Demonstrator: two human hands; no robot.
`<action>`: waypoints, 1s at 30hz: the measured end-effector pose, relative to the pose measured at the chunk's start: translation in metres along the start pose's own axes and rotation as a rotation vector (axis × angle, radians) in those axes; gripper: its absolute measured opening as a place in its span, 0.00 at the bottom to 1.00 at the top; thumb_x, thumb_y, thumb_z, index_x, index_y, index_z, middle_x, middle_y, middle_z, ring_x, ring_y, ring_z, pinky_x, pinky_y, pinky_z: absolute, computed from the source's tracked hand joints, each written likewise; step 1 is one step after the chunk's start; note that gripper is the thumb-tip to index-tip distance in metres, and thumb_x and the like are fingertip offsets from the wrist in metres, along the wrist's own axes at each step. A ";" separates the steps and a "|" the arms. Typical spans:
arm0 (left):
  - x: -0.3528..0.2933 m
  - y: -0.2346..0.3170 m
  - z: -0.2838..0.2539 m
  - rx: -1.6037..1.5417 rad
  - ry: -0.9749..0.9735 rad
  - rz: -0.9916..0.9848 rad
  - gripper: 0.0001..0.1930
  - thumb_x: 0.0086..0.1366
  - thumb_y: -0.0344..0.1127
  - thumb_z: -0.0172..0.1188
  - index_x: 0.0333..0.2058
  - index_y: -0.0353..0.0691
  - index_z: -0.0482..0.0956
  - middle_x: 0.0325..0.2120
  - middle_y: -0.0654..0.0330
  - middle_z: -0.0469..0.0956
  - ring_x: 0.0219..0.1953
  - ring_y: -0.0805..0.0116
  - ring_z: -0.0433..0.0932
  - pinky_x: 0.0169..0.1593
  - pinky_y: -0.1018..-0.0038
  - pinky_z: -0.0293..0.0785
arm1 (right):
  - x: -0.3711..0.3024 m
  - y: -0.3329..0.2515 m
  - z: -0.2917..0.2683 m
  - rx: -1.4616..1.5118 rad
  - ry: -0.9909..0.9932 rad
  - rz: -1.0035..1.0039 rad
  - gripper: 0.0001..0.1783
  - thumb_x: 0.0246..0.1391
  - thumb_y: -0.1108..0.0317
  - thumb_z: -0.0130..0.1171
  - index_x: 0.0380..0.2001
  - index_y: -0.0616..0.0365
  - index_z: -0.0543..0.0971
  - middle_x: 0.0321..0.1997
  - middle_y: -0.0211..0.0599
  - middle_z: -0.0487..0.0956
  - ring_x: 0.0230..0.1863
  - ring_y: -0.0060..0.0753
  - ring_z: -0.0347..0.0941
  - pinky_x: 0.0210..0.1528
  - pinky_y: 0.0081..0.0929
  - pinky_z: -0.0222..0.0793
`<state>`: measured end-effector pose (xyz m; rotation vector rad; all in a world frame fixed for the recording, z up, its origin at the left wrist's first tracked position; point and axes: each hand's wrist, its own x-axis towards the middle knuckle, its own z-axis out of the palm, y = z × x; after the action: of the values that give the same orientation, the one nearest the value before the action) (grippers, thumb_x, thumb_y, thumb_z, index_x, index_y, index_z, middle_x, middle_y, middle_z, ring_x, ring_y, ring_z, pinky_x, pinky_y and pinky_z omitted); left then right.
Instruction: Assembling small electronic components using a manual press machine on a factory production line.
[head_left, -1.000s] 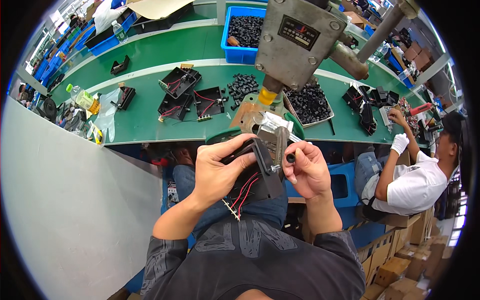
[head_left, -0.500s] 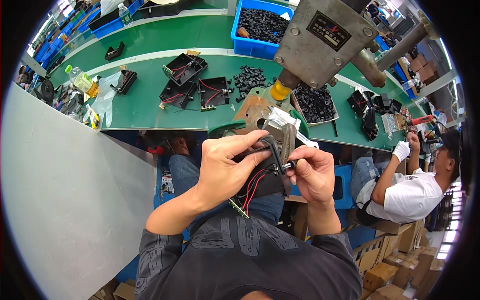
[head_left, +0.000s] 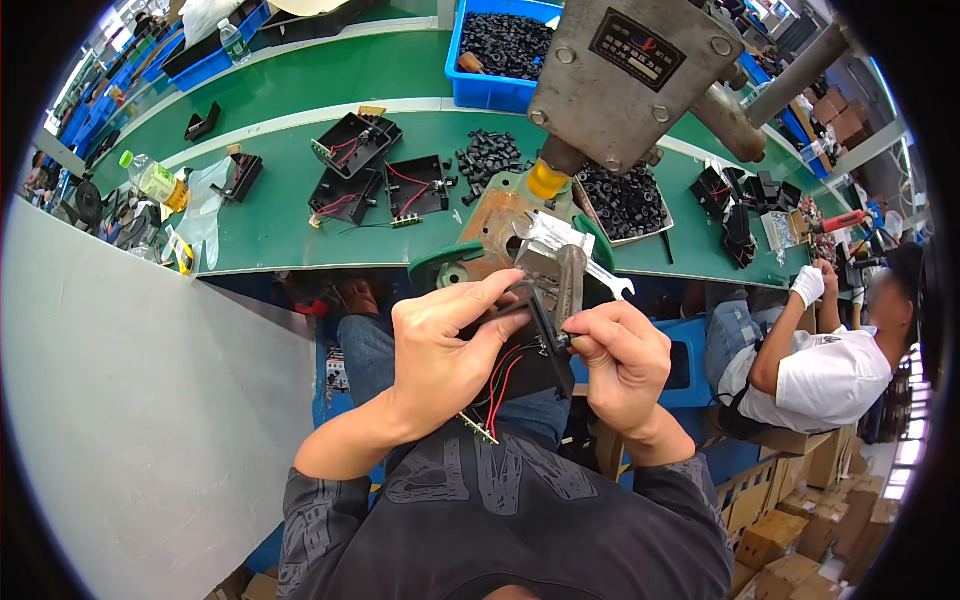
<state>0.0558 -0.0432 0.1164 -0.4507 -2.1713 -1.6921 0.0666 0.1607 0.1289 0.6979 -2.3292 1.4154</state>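
Note:
My left hand [head_left: 445,345] grips a black plastic housing [head_left: 563,378] by its upper edge, thumb and fingers closed on it. Red wires [head_left: 503,378] run from inside the housing to a small green circuit board [head_left: 479,428] that hangs below. At the housing's right side, my right hand [head_left: 630,370] pinches a small black knob [head_left: 562,340] against the wall; the fingertips cover most of it. Just beyond both hands is the base of a bench press [head_left: 640,75], with a silver open-ended wrench [head_left: 600,272] lying across it.
Several open black housings [head_left: 418,182] with red wires lie on the green bench [head_left: 290,240]. Loose black knobs [head_left: 490,155] form a pile beside a tray of knobs [head_left: 625,205]; a blue bin [head_left: 490,95] holds more. A co-worker [head_left: 830,370] sits at the right.
My right hand has brought the knob closer to the housing's side, and the metal shaft seen before is now hidden. The left hand keeps its grip. The whole view has shifted slightly.

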 end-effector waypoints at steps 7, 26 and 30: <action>-0.002 0.008 0.001 0.020 0.011 -0.022 0.21 0.51 0.16 0.68 0.46 0.31 0.85 0.32 0.49 0.86 0.33 0.65 0.87 0.38 0.75 0.81 | -0.004 -0.006 0.009 -0.056 0.085 -0.112 0.24 0.37 0.97 0.56 0.39 0.69 0.83 0.30 0.39 0.78 0.25 0.27 0.75 0.29 0.20 0.73; 0.003 -0.036 -0.035 -0.672 0.280 -0.518 0.19 0.72 0.23 0.54 0.60 0.34 0.68 0.53 0.59 0.77 0.55 0.71 0.74 0.61 0.72 0.68 | 0.018 -0.004 0.036 -0.121 -0.084 -0.141 0.29 0.46 0.70 0.74 0.53 0.63 0.78 0.49 0.50 0.77 0.44 0.49 0.77 0.43 0.37 0.75; -0.007 -0.022 -0.043 -0.722 0.237 -0.524 0.26 0.69 0.21 0.55 0.65 0.35 0.64 0.58 0.57 0.73 0.60 0.69 0.71 0.64 0.70 0.66 | 0.019 -0.002 0.056 -0.520 -0.145 -0.292 0.28 0.43 0.68 0.74 0.50 0.60 0.78 0.49 0.48 0.76 0.46 0.48 0.78 0.44 0.37 0.74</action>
<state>0.0552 -0.0909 0.1038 0.1800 -1.5286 -2.6514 0.0508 0.1052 0.1150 0.9471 -2.4250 0.6130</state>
